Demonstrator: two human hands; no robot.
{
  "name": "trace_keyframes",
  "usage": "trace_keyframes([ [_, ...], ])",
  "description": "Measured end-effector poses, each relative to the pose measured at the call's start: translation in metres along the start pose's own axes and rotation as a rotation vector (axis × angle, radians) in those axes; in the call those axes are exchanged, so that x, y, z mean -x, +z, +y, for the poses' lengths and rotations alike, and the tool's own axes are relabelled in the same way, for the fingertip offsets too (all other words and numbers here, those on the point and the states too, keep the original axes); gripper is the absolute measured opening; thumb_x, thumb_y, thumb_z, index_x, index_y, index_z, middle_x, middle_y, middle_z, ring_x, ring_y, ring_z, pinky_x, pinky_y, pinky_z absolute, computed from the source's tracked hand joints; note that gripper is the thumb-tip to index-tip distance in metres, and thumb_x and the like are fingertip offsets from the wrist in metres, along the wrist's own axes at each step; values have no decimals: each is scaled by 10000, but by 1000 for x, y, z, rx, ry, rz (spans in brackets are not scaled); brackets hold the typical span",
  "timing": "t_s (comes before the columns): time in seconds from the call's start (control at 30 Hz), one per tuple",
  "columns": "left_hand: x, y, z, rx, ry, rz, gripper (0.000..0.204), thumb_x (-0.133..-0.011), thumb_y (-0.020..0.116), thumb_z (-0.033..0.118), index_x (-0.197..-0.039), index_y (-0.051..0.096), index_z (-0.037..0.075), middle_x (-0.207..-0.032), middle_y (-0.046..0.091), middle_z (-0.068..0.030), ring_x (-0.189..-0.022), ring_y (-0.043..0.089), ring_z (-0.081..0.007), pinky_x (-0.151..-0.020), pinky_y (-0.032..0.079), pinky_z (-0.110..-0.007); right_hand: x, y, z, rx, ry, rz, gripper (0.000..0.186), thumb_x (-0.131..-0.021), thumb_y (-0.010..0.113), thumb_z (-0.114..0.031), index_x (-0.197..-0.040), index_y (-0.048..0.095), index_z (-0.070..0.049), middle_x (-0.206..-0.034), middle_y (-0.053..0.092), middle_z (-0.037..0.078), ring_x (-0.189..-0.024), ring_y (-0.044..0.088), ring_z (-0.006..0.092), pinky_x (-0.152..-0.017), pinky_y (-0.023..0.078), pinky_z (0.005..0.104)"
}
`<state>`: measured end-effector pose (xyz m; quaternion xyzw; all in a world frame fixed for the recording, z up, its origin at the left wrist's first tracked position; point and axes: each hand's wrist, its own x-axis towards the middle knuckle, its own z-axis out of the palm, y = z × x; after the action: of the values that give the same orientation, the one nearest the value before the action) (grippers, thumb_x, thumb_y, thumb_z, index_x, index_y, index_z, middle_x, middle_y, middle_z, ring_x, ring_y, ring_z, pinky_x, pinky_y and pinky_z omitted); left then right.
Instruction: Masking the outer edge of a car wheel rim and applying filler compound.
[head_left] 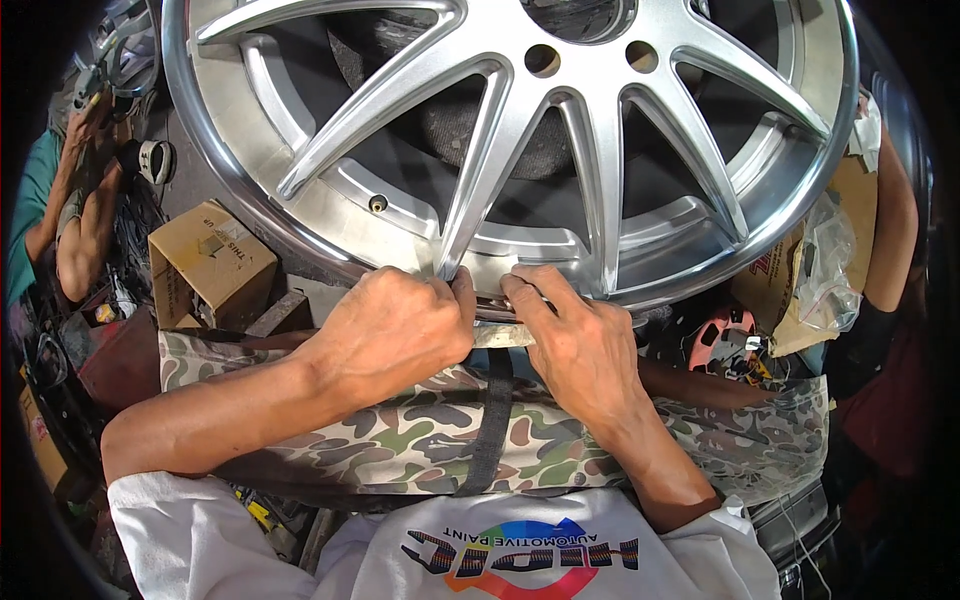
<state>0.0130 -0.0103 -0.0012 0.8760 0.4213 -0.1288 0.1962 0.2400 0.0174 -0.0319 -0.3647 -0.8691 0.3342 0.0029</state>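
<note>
A large silver alloy wheel (pixel 500 130) with several slim spokes fills the upper middle of the head view. At its near edge, my left hand (pixel 400 318) is closed, thumb and fingertips pressed on the rim's lip. Close to its right, my right hand (pixel 580 330) is also closed, fingers bent in a pinch at the same edge. A short pale strip that looks like masking tape (pixel 503 337) shows between the hands, just below the lip. The fingers partly hide it. A valve hole (pixel 377 203) shows inside the rim on the left.
An open cardboard box (pixel 215 265) stands left of the wheel. Camouflage cloth (pixel 400 430) with a black strap covers my lap. A clear plastic bag (pixel 830 265) lies on cardboard at the right. Another person's arms (pixel 80 210) are at far left; one more arm (pixel 893 220) is at far right.
</note>
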Motion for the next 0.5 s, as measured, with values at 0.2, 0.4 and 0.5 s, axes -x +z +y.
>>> trace_keyframes([
  [0.2,-2,0,5,8,-26,-9,362,-780,716,106,-1070,762,-105,-696,723,-102,-615,739,-187,-522,562,-313,0,2,-1,-21,39,-8,432,-803,722,-6,-1234,716,-37,-1241,678,66,-749,766,288,-662,631,401],
  [0.4,-5,-3,4,54,-37,-44,159,-762,739,97,-871,757,-17,-695,722,-102,-633,753,-198,-532,569,-322,-1,-2,0,-21,24,-33,383,-858,703,-46,-1239,695,-13,-1255,650,108,-741,777,291,-665,633,414],
  [0.5,-6,-3,4,83,-33,-17,57,-750,753,86,-766,732,36,-700,714,-95,-647,759,-210,-546,576,-331,-3,-2,1,-27,24,-36,384,-856,707,-41,-1238,692,-8,-1247,650,113,-747,777,297,-668,632,417],
])
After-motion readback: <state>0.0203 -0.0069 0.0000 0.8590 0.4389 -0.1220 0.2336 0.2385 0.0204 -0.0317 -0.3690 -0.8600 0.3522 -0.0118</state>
